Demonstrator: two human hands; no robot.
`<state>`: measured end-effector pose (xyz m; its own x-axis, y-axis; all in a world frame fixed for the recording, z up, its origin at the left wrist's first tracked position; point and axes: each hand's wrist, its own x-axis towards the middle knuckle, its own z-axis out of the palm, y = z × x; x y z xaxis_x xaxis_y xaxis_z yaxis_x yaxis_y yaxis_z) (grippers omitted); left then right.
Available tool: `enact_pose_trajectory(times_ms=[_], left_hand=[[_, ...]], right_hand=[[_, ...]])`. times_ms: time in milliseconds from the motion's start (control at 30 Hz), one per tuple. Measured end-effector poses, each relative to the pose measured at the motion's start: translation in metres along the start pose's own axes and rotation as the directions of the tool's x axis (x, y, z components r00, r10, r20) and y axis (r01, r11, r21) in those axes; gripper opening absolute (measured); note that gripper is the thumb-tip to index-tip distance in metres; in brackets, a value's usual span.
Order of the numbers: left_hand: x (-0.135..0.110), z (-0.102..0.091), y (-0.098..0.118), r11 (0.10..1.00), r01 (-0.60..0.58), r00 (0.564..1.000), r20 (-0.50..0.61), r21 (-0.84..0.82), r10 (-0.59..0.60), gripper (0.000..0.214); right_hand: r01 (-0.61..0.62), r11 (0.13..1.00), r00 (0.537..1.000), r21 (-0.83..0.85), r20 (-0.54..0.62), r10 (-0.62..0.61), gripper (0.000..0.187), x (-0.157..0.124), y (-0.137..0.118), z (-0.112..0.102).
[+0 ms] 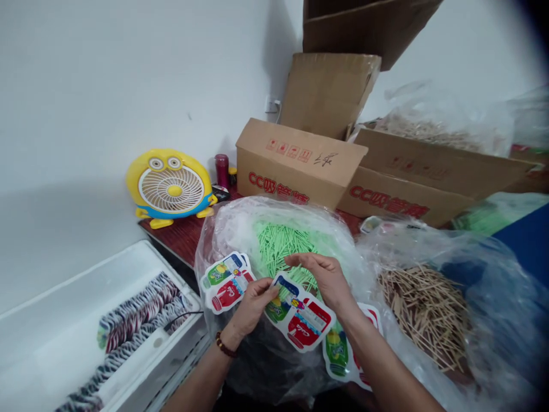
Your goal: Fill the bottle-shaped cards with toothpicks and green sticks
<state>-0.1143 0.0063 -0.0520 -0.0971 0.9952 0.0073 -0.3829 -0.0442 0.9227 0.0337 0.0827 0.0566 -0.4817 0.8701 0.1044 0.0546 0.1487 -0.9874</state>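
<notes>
My left hand [252, 309] is closed, pinching the upper left edge of a die-cut printed card [300, 315] that shows a green Sprite picture and a red Cola jar. My right hand [323, 277] hovers over a heap of thin green sticks [278, 243] in a clear plastic bag [223, 223]. Its fingers are stretched out to the left, with the thumb largely hidden; I see nothing in them. A few matching cards [227, 283] lie left of my left hand on the plastic. Under my right forearm lies another such card [337, 352].
A white foam box [141, 257] with rows of packed cards [141, 315] stands at left. Brown sticks [424, 315] fill a plastic bag at right. Cardboard boxes [295, 163], a yellow fan [171, 186] and a dark red bottle [222, 170] stand along the back of the table [184, 237].
</notes>
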Motion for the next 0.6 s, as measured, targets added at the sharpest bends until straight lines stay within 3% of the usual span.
enact_pose_trajectory(times_ms=[133,300,367,467,600], left_hand=[[0.001,-0.004,0.003,0.999,-0.025,0.999,-0.044,-0.034,0.023,0.027],[0.001,-0.012,0.008,0.997,-0.045,0.995,-0.093,-0.056,0.04,0.028],[0.003,-0.014,0.01,0.997,-0.057,0.993,-0.107,-0.061,0.05,0.029],[0.007,-0.013,0.012,0.995,-0.082,0.99,-0.122,-0.059,0.074,0.03],[0.013,-0.009,0.013,0.993,-0.101,0.985,-0.145,-0.066,0.091,0.03]], right_hand=[[0.026,1.0,0.999,-0.001,-0.048,-0.026,0.029,-0.002,-0.007,0.002],[0.198,0.975,0.962,0.104,-0.21,-0.173,0.028,0.011,0.0,-0.012],[0.158,0.987,0.972,0.003,-0.174,-0.155,0.029,0.019,0.009,-0.019],[0.064,0.974,0.997,-0.216,-0.03,-0.072,0.029,0.022,0.018,-0.023],[0.183,0.929,0.983,-0.321,0.044,-0.178,0.032,0.004,0.015,-0.018]])
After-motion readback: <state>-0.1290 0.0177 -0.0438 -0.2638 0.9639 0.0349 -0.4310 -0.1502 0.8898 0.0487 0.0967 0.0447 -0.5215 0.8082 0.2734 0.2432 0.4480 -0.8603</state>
